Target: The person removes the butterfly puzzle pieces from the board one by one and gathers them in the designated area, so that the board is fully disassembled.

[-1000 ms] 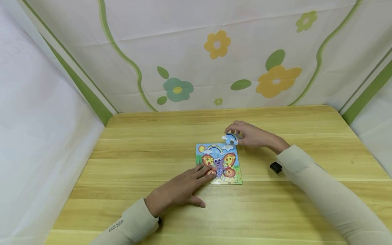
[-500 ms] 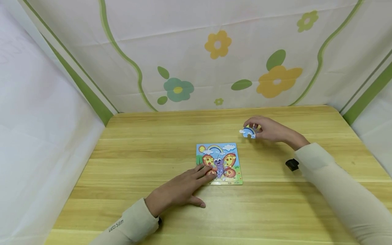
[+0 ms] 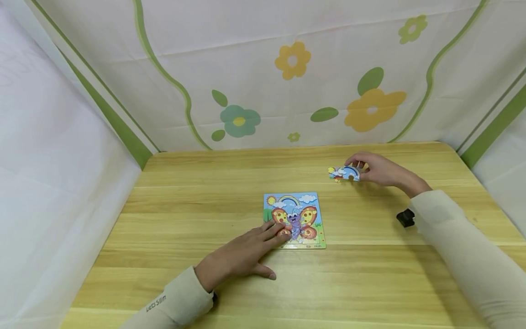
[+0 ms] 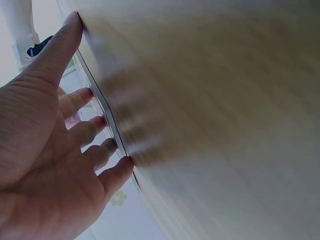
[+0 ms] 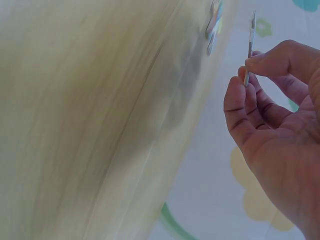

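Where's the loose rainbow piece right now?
Head view: the rainbow piece is pinched by the right hand, beyond and right of the butterfly puzzle.

left hand (image 3: pixel 245 250): 1 | right hand (image 3: pixel 380 170): 1 | rainbow piece (image 3: pixel 349 172) in right grip: 1 | loose pieces (image 3: pixel 331 170) beside that grip: count unclear | butterfly puzzle (image 3: pixel 294 218) under left hand: 1 | printed flowers (image 3: pixel 361 108) beyond grip: 5 | table (image 3: pixel 197 196) beneath: 1

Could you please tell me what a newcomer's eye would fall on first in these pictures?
Probably the bright butterfly puzzle on the wooden table, with the left hand resting on its lower left. Next, perhaps, the rainbow piece pinched by the right hand farther back to the right, then the large orange flower on the white cloth behind.
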A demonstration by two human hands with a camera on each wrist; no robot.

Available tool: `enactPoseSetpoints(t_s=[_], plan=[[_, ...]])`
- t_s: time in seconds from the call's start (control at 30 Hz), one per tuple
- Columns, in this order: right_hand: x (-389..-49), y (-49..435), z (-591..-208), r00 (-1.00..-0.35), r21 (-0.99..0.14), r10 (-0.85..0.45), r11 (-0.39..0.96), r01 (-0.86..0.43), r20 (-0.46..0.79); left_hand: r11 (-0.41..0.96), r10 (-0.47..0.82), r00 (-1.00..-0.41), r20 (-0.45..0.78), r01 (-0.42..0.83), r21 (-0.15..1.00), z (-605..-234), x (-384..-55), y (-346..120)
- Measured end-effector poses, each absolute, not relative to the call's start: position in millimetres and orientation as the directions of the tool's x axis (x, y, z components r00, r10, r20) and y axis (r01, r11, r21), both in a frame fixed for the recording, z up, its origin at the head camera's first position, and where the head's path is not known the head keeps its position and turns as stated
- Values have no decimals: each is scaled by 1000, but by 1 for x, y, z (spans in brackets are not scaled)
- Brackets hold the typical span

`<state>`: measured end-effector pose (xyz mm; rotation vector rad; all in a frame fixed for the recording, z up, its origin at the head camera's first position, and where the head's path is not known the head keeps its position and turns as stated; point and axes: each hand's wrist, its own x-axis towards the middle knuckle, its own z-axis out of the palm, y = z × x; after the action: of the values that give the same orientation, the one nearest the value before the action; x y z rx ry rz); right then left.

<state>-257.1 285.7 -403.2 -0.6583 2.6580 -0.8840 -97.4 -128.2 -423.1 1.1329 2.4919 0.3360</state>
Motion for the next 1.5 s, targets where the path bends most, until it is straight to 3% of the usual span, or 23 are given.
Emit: enactPoseSetpoints(t_s=[0.5, 1.5], plan=[[-267, 313, -416, -886, -579, -443, 762, -290, -138, 653, 755, -607, -247, 665, 363, -424, -96, -128], [-280, 314, -428, -896, -592, -420, 762, -263, -142, 644, 764, -602, -232, 689, 333, -421, -96, -128]])
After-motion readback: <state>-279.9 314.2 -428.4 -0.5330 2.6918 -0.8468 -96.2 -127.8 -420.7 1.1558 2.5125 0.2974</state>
